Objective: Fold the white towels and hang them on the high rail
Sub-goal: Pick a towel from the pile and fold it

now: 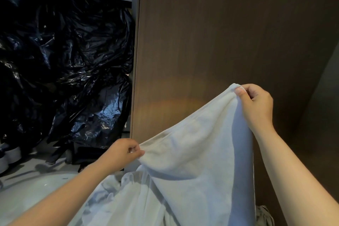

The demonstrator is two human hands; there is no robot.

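The white towel (198, 152) hangs in front of the brown wooden panel (220, 42), stretched between both hands: the right hand (256, 104) pinches a corner high before the panel, and the left hand (121, 154) pinches the edge lower, near the panel's left border. To fold it well, I think the left hand should come level with the right, so the top edge is straight and tight before the corners meet. The high rail is not in view; more white cloth (113, 198) lies crumpled below the panel.
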